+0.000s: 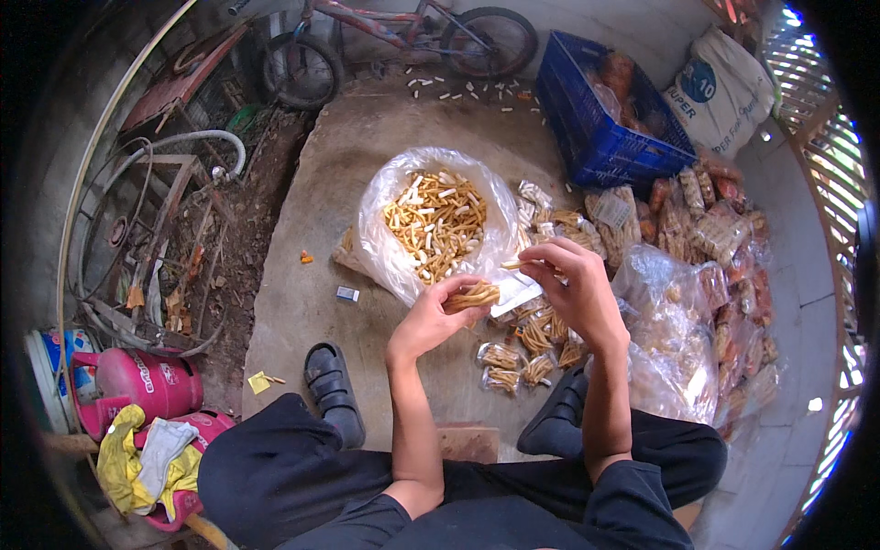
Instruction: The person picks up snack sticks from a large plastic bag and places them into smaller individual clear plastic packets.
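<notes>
My left hand (427, 322) is closed around a bundle of thin, tan snack sticks (478, 296), their ends pointing right. Just up and to the right, my right hand (577, 292) pinches a pale stick (511, 265) between thumb and fingertips. Beyond both hands stands a large clear plastic bag (375, 213) with its mouth rolled wide. It is filled with tan sticks (440, 220) mixed with shorter white pieces. A flat white item (514, 294) lies between my hands, partly hidden. Small clear packets of sticks (502, 364) are on the concrete beneath my right hand.
At right are a blue plastic crate (605, 137), piled snack packs (722, 234) and a big clear bag (663, 337). A small box (348, 293) lies on the floor. Pink gas cylinders (148, 381) stand left; a bicycle (405, 31) is at the back.
</notes>
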Demonstrator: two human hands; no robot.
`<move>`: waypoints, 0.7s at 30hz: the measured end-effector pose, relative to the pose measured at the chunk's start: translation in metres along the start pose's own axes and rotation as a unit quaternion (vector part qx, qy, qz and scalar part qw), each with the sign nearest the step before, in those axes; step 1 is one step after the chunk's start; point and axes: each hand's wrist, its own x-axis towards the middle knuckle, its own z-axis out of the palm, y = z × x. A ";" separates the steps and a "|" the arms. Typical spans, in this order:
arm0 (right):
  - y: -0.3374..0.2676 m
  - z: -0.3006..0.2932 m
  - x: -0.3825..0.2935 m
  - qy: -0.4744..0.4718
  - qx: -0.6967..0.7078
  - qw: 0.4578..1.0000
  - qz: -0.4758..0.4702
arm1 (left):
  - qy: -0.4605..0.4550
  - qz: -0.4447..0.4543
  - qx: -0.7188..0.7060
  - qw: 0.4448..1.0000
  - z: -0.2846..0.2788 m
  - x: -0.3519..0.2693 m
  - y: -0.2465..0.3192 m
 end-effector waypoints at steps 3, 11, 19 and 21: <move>0.010 0.002 -0.002 0.039 -0.003 0.997 -0.060 | 0.009 0.021 0.038 0.999 0.001 0.001 -0.002; 0.009 0.004 -0.003 0.028 0.050 0.998 0.007 | -0.002 0.008 0.058 0.998 0.008 0.006 -0.003; 0.006 0.005 -0.002 0.068 0.117 0.990 0.048 | -0.013 0.015 -0.005 1.000 0.009 0.008 -0.008; 0.005 0.006 0.000 0.088 0.123 0.986 0.069 | -0.005 0.023 -0.011 1.000 0.009 0.007 -0.007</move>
